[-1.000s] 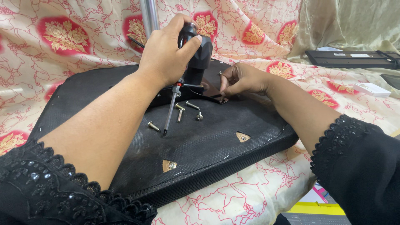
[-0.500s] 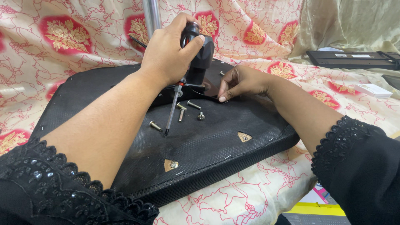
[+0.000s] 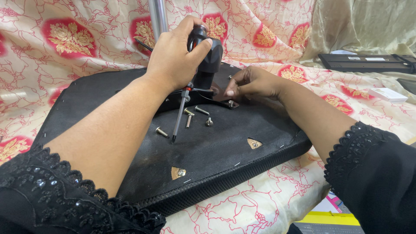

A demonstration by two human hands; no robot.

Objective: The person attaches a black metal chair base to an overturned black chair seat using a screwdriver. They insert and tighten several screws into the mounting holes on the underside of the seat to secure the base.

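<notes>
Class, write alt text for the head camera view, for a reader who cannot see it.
A person's left hand grips a screwdriver and a black knob above an upturned black seat base, while the right hand rests fingertips on a metal plate. Loose screws lie on the base, over floral cloth.

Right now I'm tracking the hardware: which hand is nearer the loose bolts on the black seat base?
Left. The left hand holds the screwdriver directly above the bolts; the right hand rests farther right, on the metal plate.

The right hand (image 3: 253, 82) has slid slightly forward along the black metal plate (image 3: 216, 93), fingers (image 3: 229, 90) now flatter against it.
</notes>
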